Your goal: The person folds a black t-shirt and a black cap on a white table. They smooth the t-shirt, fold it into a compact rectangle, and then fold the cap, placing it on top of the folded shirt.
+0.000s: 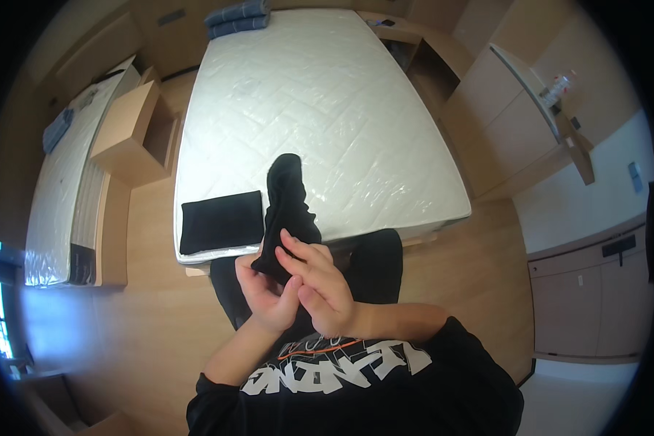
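Observation:
A long black sock (286,190) stands up from my hands, its rounded end pointing away over the near edge of the mattress. My left hand (269,296) is closed round its lower end, with the thumb raised. My right hand (321,285) lies against the sock from the right, its fingers stretched out and slightly apart over the fabric. Both hands touch near the thumbs. To the left of the sock, a folded black cloth (222,222) lies flat on the mattress corner. The part of the sock inside my hands is hidden.
A white plastic-covered mattress (327,109) fills the middle. Rolled blue bedding (237,18) sits at its far left corner. A wooden bedside cabinet (129,138) and a second mattress (64,203) stand on the left. A shelf with a clear bottle (557,90) is at right.

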`<state>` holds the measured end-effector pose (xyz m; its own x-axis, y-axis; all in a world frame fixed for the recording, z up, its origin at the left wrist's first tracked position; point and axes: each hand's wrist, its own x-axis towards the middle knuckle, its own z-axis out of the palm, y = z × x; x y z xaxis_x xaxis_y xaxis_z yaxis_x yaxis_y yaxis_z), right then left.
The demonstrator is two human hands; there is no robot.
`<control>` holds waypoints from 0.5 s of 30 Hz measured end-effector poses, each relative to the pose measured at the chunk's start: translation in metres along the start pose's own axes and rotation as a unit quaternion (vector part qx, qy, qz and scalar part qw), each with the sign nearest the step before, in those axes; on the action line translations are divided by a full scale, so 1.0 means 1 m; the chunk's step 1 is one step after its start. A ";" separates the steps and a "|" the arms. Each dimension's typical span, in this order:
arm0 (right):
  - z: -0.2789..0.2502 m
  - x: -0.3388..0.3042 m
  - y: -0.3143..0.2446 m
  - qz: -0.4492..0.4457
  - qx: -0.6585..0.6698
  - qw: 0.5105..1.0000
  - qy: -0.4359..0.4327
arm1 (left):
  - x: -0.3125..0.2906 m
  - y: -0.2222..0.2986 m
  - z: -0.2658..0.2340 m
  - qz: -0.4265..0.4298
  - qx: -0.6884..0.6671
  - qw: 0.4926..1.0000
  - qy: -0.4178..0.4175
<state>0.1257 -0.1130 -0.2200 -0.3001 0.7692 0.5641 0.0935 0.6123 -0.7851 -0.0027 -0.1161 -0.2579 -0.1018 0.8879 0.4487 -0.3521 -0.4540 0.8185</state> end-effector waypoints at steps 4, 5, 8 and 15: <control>-0.005 0.001 -0.007 -0.015 0.004 0.999 -0.052 | 0.006 0.004 -0.007 -0.005 0.038 0.999 -0.002; -0.007 0.003 -0.011 -0.006 0.017 0.997 -0.069 | 0.008 0.006 -0.007 -0.003 0.050 0.999 0.004; -0.015 0.014 -0.025 0.030 0.077 0.992 -0.093 | 0.022 0.014 -0.016 -0.062 0.005 0.996 0.071; -0.110 0.069 -0.009 -0.116 -0.331 0.936 -0.025 | 0.045 0.037 -0.036 -0.050 -0.099 0.994 -0.008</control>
<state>0.2081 -0.0449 -0.1459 -0.4283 0.6019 0.6740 0.5827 0.7541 -0.3031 -0.0542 -0.0908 -0.2203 -0.0424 0.9256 0.3760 -0.5366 -0.3385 0.7730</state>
